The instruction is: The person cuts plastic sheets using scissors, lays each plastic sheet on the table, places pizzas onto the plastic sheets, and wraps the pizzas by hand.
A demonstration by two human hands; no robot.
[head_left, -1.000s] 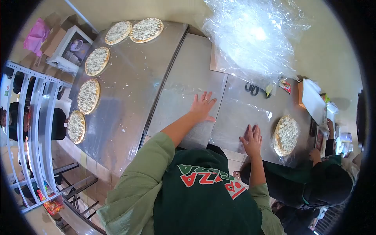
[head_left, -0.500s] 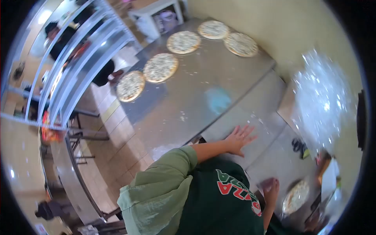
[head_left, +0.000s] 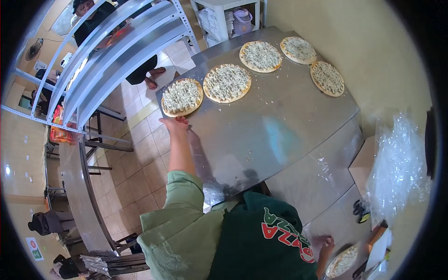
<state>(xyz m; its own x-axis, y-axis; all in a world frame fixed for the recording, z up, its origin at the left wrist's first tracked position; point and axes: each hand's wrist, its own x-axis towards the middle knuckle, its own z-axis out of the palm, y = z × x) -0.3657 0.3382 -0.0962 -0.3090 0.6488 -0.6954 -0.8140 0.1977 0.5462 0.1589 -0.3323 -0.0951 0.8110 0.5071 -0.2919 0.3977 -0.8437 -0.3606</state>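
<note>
My left hand (head_left: 175, 124) is at the near edge of the leftmost cheese-topped pizza (head_left: 182, 97), its thumb apart from the fingers; the fingertips are at the crust. That pizza lies flat on the steel table (head_left: 233, 135). Beside it is a second pizza (head_left: 227, 83), with a third (head_left: 261, 56), a fourth (head_left: 298, 50) and a fifth (head_left: 327, 78) further along. At the lower right my right hand (head_left: 325, 244) rests low over the grey worktop (head_left: 312, 186), fingers loosely bent and nothing seen in them. Close by lies a pizza in clear wrap (head_left: 343, 261).
Clear plastic bags (head_left: 396, 168) and a cardboard box (head_left: 362, 163) stand at the right, near black-handled scissors (head_left: 359, 208). A metal shelf rack (head_left: 126, 60) is at the upper left, with a person (head_left: 93, 21) behind it. A white stand (head_left: 224, 18) adjoins the table.
The view has swung left. My left hand has left the grey worktop and reached across to the leftmost pizza. My right hand stays near the wrapped pizza, its fingers now more bent.
</note>
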